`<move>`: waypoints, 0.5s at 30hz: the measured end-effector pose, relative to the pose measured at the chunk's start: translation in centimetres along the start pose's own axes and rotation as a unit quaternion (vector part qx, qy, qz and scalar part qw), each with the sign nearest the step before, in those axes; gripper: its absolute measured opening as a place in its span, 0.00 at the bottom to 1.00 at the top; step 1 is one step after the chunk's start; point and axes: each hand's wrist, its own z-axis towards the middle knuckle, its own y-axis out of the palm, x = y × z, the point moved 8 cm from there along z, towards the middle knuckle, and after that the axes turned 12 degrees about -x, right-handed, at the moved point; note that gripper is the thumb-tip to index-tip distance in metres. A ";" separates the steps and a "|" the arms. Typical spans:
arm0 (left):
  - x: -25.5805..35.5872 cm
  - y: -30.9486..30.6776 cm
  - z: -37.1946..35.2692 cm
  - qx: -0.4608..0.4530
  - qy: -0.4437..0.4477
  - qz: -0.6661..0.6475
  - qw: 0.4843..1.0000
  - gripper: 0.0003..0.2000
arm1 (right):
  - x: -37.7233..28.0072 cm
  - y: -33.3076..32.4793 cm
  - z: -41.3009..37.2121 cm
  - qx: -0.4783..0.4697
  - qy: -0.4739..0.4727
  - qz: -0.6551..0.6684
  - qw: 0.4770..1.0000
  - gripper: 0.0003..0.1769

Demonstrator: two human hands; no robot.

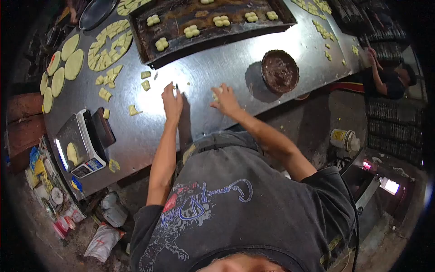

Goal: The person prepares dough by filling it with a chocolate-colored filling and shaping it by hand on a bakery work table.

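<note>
A pale dough piece (216, 94) is gripped by the right hand (225, 100) on the steel counter (204, 75), the left hand (172, 102) laid beside it, grasp indiscernible, flanked by a baking tray (181, 20), dark bowl (280, 71) and scale (81, 145).

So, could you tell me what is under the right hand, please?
A pale dough piece peeks out from under the right hand on the steel table; the palm covers the rest.

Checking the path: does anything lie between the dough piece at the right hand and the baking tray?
Nothing visible. Bare steel table separates the dough piece at the right hand from the baking tray; the bowl of dark paste sits aside.
</note>
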 end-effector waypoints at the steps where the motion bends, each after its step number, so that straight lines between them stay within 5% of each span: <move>1: -1.4 -1.2 -1.0 0.086 0.001 0.065 0.994 0.24 | -0.3 1.2 0.3 -0.001 -0.003 -0.009 1.000 0.34; 3: -3.3 -2.6 -2.5 0.140 -0.072 0.100 0.982 0.25 | -0.8 1.8 1.1 -0.014 -0.050 0.004 0.999 0.28; 4: -4.1 -2.6 -3.2 0.151 -0.117 0.100 0.976 0.26 | -0.9 2.5 1.9 -0.131 -0.017 0.157 0.979 0.26; 6: -3.6 -2.4 -3.5 0.149 -0.139 0.149 0.968 0.25 | -4.0 1.9 2.5 -0.349 0.058 0.438 0.827 0.24; 9: -2.8 -2.4 -2.2 0.155 -0.146 0.181 0.960 0.25 | -7.8 -5.7 8.5 -0.309 0.001 0.465 0.830 0.23; 15: -4.1 -2.4 -1.6 0.126 -0.193 0.194 0.954 0.27 | -13.5 -26.6 24.6 0.056 -0.191 0.248 0.948 0.32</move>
